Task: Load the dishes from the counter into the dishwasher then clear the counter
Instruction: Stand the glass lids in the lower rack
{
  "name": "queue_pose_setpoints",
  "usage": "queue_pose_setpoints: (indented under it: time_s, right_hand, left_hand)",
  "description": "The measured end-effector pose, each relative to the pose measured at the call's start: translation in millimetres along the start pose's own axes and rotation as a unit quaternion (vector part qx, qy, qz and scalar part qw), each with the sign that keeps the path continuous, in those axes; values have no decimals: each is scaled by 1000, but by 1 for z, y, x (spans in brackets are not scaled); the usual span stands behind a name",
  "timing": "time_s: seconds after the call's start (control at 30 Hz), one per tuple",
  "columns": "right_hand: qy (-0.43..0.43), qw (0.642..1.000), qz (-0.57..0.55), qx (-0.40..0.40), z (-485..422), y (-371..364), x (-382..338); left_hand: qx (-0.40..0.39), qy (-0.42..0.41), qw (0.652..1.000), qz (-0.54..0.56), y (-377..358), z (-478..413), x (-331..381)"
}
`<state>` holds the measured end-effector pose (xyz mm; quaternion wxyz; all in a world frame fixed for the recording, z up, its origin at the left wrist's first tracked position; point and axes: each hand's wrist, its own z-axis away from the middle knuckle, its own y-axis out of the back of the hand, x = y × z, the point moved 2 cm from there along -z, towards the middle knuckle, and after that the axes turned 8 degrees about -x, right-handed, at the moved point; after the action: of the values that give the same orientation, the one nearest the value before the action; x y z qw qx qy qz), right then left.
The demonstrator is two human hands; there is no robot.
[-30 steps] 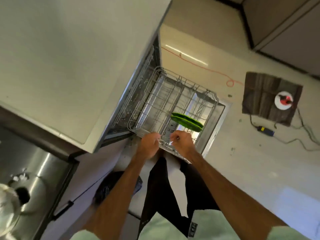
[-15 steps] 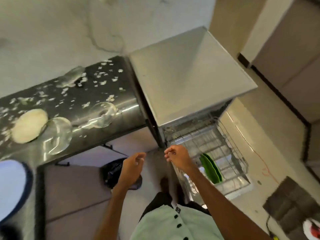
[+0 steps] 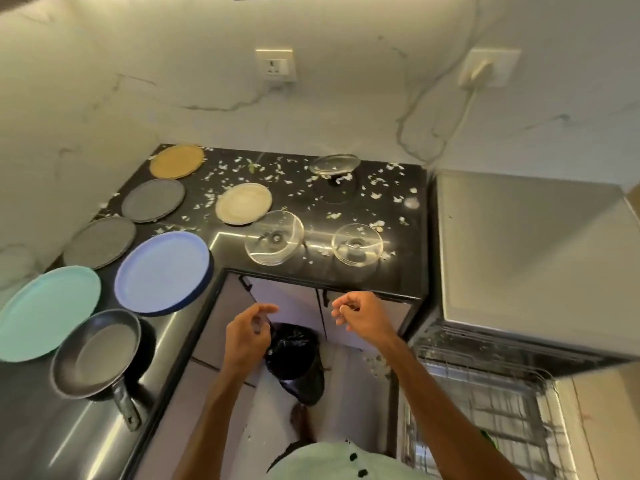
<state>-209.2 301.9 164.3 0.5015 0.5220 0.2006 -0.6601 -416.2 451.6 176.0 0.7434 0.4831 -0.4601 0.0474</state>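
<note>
Hands (image 3: 246, 332) off rack (image 3: 485, 407) now, near counter (image 3: 408, 271)

Dishwasher rack (image 3: 485, 407) cut off by bottom edge.

Premises: domestic kitchen. Black L-shaped counter (image 3: 408, 275) carries plates (image 3: 161, 271), glass lids (image 3: 273, 242) and a frying pan (image 3: 95, 355); wall sockets (image 3: 276, 65) on marbled wall (image 3: 346, 98) behind; open dishwasher (image 3: 519, 254) with wire rack (image 3: 485, 410) pulled out at right; lined bin (image 3: 294, 358) on floor below counter
</note>
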Motion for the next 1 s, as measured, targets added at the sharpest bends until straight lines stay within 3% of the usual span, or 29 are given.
queue_pose_setpoints:
  time_s: [0.23,0.37,0.43,0.53,0.6,0.77,0.9,1.0]
  right_hand:
    - [-4,999,33,43,-63,-27,-41]
    - [-25,988,82,127,-88,-19,-42]
    - [-77,974,99,188,-93,-10,-38]
    - [-166,948,47,268,-104,9,-17]
    - [-210,929,-64,299,-110,21,-2]
    - [-265,874,-298,278,-135,35,23]
    - [-268,867,-343,241,-170,46,29]
    - [-274,886,-310,210,-194,59,21]
  left_hand:
    - [-69,-35,997,17,42,-66,-29]
    - [-103,-85,991,28,51,-103,-28]
    - [-121,-102,987,18,52,-117,-25]
    - [-151,-72,986,23,47,-134,-22]
    - [-157,-73,984,44,41,-143,-20]
    - [-187,-63,977,84,24,-156,-10]
    - [-201,-38,973,104,16,-173,1]
    - [-191,-24,975,111,11,-191,11]
